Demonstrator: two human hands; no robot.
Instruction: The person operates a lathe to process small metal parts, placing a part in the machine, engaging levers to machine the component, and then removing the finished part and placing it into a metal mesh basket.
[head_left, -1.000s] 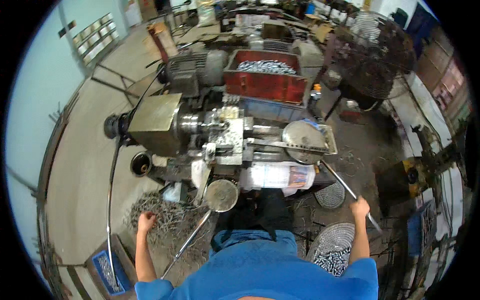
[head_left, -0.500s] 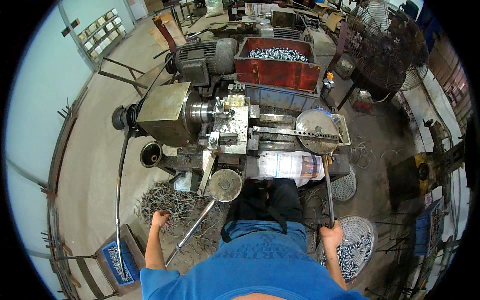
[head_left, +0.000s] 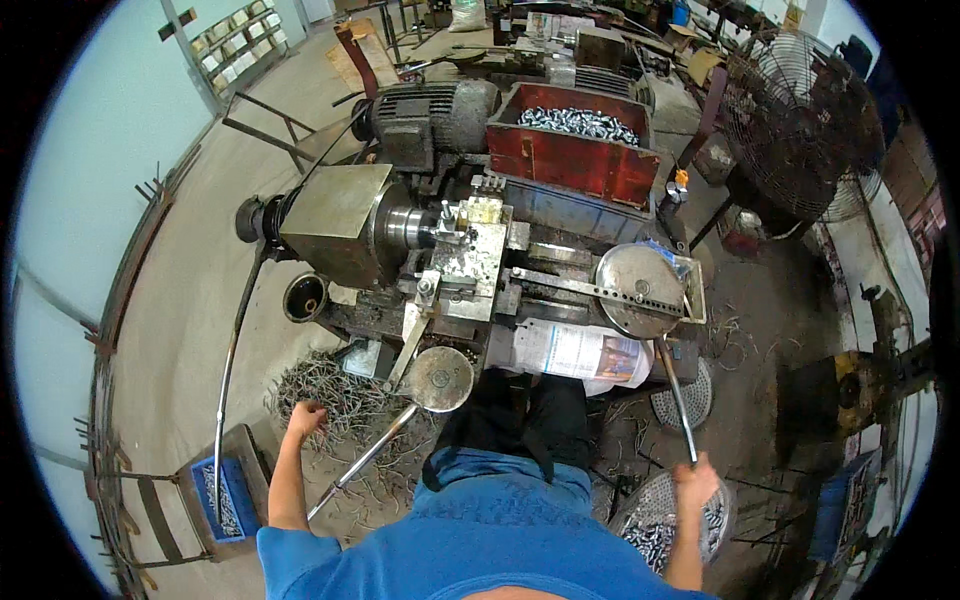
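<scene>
A small metal lathe [head_left: 465, 260] stands in front of me, with a boxy headstock [head_left: 340, 220] on its left. My right hand [head_left: 695, 482] is closed round the lower end of a long steel lever [head_left: 678, 395], which runs up to a large round disc [head_left: 641, 285] on the right. My left hand [head_left: 308, 418] hangs above a heap of metal shavings [head_left: 335, 390], its fingers curled together; anything in them is too small to make out. Near it, a second lever [head_left: 362, 460] slants down from a smaller disc [head_left: 441, 380], untouched.
A red bin [head_left: 570, 160] of small metal parts stands behind the lathe, beside a motor [head_left: 430, 125]. At the right are a big fan [head_left: 800, 125] and a round basket [head_left: 665, 520] of parts. A blue tray [head_left: 226, 500] sits lower left. Newspaper [head_left: 590, 355] covers the lathe's front.
The right lever's lower end has swung to the right with my right hand on it. My left hand has shifted slightly left and up. The whole view has tilted a little.
</scene>
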